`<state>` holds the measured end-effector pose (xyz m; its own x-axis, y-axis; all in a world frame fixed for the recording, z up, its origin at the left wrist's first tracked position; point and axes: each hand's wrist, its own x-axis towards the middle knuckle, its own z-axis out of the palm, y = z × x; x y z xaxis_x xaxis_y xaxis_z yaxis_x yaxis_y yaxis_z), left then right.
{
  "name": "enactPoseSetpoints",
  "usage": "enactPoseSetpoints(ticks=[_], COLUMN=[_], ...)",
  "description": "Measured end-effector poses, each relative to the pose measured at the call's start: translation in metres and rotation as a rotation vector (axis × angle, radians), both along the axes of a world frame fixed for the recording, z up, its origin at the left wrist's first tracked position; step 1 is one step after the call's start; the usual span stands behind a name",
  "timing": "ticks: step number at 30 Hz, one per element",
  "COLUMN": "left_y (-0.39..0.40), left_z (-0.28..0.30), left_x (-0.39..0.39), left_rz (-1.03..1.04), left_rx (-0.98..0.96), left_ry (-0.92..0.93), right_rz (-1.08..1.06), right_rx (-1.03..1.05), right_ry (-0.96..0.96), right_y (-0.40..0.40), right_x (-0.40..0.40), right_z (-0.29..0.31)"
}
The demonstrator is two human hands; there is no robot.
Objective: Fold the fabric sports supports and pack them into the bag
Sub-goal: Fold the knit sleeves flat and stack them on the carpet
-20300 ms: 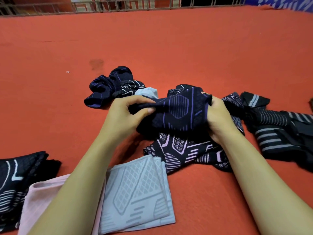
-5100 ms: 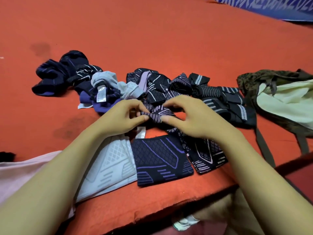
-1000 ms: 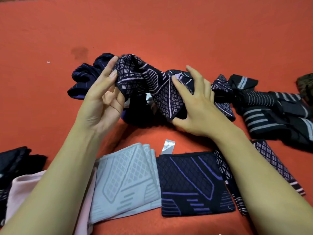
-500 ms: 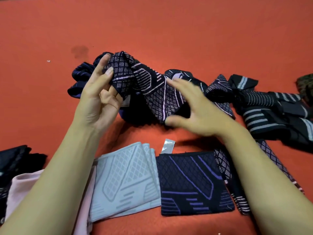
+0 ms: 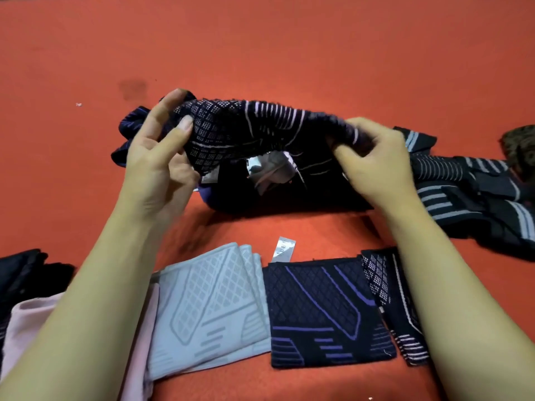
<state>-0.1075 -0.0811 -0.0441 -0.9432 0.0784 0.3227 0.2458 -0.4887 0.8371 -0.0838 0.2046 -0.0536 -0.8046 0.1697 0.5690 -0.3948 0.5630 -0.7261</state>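
Note:
A dark navy support with pale pink lines and dots (image 5: 249,127) hangs stretched between my two hands above the red surface. My left hand (image 5: 157,166) grips its left end, and my right hand (image 5: 373,157) pinches its right end. Beneath it lies a heap of unfolded dark supports (image 5: 278,183). Near me lie folded supports in a row: a pink one (image 5: 26,322), a light grey one (image 5: 208,308), a navy one with purple lines (image 5: 321,311) and a navy one with pink dots (image 5: 385,287), partly under my right forearm. A corner of the bag (image 5: 518,146) shows at the right edge.
Black supports with grey stripes (image 5: 469,192) sprawl at the right. More dark fabric (image 5: 23,273) sits at the left edge. A white label (image 5: 283,250) pokes up behind the folded navy piece. The red cloth surface (image 5: 260,47) stretches far ahead.
My right hand has moved right and taken the support's free end. The support, bunched half a second ago, is now pulled out between both hands.

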Motion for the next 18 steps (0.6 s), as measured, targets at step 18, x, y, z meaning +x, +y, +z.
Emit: enactPoseSetpoints(ticks=[18], left_y=[-0.005], left_z=[-0.021], left_x=[-0.015], left_rz=[0.499], left_rx=[-0.744], left_ry=[0.029], right_rz=[0.073], right_rx=[-0.185], right_ry=[-0.425], right_y=[-0.012], right_x=[-0.010], right_z=[-0.021])
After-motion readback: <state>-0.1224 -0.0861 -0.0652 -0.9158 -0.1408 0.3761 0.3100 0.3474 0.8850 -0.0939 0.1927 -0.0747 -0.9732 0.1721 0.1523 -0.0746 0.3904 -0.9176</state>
